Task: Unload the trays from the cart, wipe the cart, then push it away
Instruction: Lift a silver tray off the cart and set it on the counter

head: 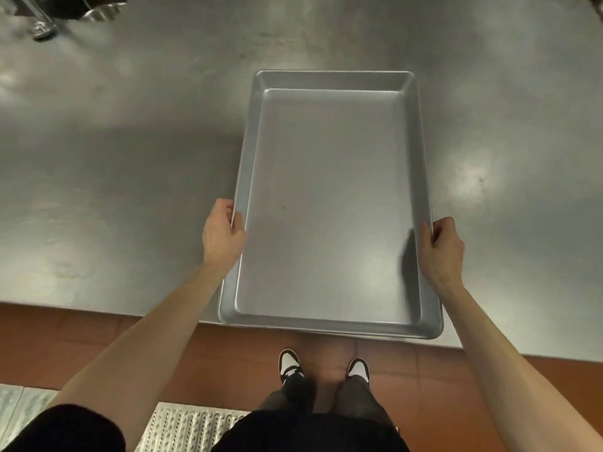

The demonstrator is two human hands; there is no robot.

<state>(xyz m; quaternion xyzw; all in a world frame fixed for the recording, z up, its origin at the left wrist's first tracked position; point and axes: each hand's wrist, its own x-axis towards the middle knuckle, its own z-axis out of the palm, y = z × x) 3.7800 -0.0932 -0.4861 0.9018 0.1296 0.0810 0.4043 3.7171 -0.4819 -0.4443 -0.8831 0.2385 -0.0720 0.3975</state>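
over the near edge of the steel table (130,158), the left hand (222,238) and right hand (442,247) each curl a grip around a long rim of the empty sheet tray (329,203), its near end overhanging the red tile floor (98,337).

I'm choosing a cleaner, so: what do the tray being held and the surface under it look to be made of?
The grey rectangular tray looks like matte metal, perhaps aluminium: an even, dull sheen, thin rolled rim and pressed corners. The broad silver countertop looks like stainless steel, with a shinier surface, blurry light reflections and cloudy smears. The exact alloys cannot be told by sight.
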